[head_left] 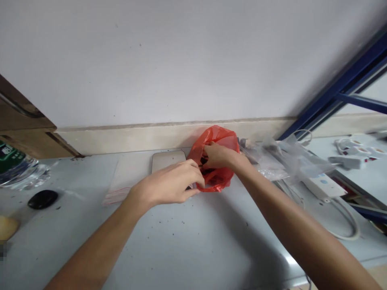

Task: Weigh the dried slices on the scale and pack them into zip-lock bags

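A red plastic bag [222, 141] stands on the grey tabletop, its mouth turned up and towards me. My left hand [172, 181] is closed at the bag's left edge, thumb and fingers pinching the plastic there. Inside the opening is my right hand [216, 155], with its fingers curled and partly hidden by the bag. Something dark shows by those fingertips, too covered to name. Partly behind my left hand lies a flat pale device with a dark rim [167, 159], next to white sheets with red edging [127, 177].
At right lie clear plastic bags [272, 161], a white power strip [323, 185] with its cable, and a blue metal frame [332, 88]. At left are a large water bottle [18, 165], a black oval object [42, 199] and a wooden cabinet [24, 117]. A wall [181, 60] rises behind.
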`<action>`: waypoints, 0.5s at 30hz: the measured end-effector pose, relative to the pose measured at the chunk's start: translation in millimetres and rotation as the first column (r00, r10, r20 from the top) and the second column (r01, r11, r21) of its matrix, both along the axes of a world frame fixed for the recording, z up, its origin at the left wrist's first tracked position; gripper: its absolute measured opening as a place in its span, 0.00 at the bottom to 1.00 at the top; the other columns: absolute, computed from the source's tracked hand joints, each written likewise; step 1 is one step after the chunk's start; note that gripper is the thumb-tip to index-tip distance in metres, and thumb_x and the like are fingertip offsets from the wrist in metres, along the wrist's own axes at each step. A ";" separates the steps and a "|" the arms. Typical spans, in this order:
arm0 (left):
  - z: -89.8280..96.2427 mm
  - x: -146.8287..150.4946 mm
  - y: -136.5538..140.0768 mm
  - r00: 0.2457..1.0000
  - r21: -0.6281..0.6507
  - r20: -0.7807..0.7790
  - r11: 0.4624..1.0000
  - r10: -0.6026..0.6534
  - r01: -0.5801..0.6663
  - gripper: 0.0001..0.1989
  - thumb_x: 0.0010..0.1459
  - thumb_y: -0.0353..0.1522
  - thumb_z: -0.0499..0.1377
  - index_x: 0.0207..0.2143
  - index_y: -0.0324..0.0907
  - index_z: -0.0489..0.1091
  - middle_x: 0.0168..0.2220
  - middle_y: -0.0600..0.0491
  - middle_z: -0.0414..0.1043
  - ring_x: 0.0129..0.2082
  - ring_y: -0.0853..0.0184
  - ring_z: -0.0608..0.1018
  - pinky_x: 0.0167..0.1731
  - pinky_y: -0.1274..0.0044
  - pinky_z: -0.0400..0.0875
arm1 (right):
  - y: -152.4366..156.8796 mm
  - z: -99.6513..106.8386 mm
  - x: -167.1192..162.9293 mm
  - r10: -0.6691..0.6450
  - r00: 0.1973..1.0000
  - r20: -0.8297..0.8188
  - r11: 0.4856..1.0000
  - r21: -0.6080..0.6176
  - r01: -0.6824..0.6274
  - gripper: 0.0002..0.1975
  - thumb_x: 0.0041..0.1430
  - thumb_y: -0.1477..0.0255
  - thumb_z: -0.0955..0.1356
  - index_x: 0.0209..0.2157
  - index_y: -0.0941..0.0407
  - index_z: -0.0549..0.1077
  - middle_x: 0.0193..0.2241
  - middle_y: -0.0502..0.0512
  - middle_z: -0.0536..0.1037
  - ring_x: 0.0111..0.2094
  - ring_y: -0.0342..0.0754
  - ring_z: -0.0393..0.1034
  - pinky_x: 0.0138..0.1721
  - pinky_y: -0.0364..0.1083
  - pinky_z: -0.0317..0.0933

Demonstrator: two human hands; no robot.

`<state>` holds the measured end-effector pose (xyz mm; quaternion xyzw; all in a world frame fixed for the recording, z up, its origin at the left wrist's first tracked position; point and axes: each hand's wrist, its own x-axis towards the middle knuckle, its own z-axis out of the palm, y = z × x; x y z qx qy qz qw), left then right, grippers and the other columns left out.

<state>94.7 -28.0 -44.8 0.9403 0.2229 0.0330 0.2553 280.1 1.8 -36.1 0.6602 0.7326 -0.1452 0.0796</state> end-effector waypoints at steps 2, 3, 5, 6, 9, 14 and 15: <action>-1.1 0.2 0.5 1.000 -0.005 0.000 1.000 -0.002 0.002 0.12 0.65 0.25 0.55 0.38 0.46 0.78 0.44 0.52 0.80 0.57 0.59 0.73 0.50 0.71 0.71 | -0.5 0.6 0.9 -0.028 1.000 0.008 0.999 -0.029 0.028 0.15 0.55 0.69 0.73 0.45 0.54 0.77 0.43 0.63 0.80 0.37 0.56 0.77 0.28 0.46 0.64; -1.2 0.3 0.8 1.000 -0.009 -0.007 1.000 -0.001 0.001 0.12 0.64 0.25 0.55 0.38 0.46 0.77 0.44 0.52 0.79 0.57 0.59 0.73 0.49 0.71 0.71 | -1.2 0.4 1.1 -0.040 0.999 0.006 0.998 -0.047 0.040 0.18 0.55 0.69 0.73 0.49 0.55 0.75 0.45 0.64 0.80 0.39 0.57 0.77 0.30 0.47 0.65; -0.6 0.4 1.3 1.000 -0.015 -0.016 1.000 0.002 -0.002 0.12 0.65 0.24 0.55 0.38 0.46 0.77 0.45 0.52 0.78 0.57 0.59 0.74 0.49 0.72 0.71 | -2.3 -1.1 1.6 -0.054 0.998 -0.009 0.996 -0.072 0.053 0.26 0.55 0.69 0.74 0.55 0.55 0.71 0.49 0.64 0.79 0.43 0.57 0.77 0.32 0.47 0.66; 0.0 0.4 1.4 1.000 -0.014 -0.015 1.000 0.001 -0.001 0.12 0.65 0.24 0.54 0.39 0.46 0.77 0.45 0.52 0.78 0.57 0.59 0.74 0.50 0.72 0.71 | -2.5 -2.1 2.0 -0.061 0.998 -0.015 0.995 -0.084 0.059 0.30 0.54 0.69 0.74 0.58 0.56 0.69 0.50 0.64 0.79 0.44 0.57 0.77 0.34 0.47 0.67; 1.3 -0.1 1.6 1.000 -0.008 0.001 1.000 -0.008 0.008 0.12 0.66 0.25 0.54 0.39 0.46 0.77 0.45 0.52 0.78 0.56 0.60 0.74 0.50 0.72 0.71 | -1.4 -4.5 5.2 -0.076 0.997 -0.019 0.990 -0.120 0.073 0.33 0.54 0.68 0.75 0.60 0.57 0.66 0.48 0.63 0.80 0.45 0.58 0.77 0.35 0.48 0.67; -0.1 -0.3 1.7 1.000 0.013 0.025 1.000 -0.013 0.013 0.13 0.67 0.26 0.53 0.40 0.46 0.78 0.43 0.52 0.79 0.56 0.60 0.74 0.49 0.73 0.71 | 0.1 -8.4 12.7 -0.081 0.996 -0.040 0.988 -0.138 0.074 0.26 0.53 0.66 0.76 0.52 0.56 0.71 0.39 0.59 0.82 0.40 0.57 0.77 0.31 0.46 0.64; -0.6 -0.2 1.6 0.999 0.019 0.030 1.000 -0.015 0.014 0.13 0.67 0.26 0.53 0.40 0.46 0.78 0.43 0.52 0.79 0.55 0.60 0.75 0.48 0.73 0.72 | -0.2 -9.7 13.5 -0.075 0.996 -0.050 0.990 -0.123 0.069 0.24 0.53 0.67 0.75 0.51 0.56 0.71 0.38 0.58 0.82 0.39 0.56 0.77 0.31 0.46 0.63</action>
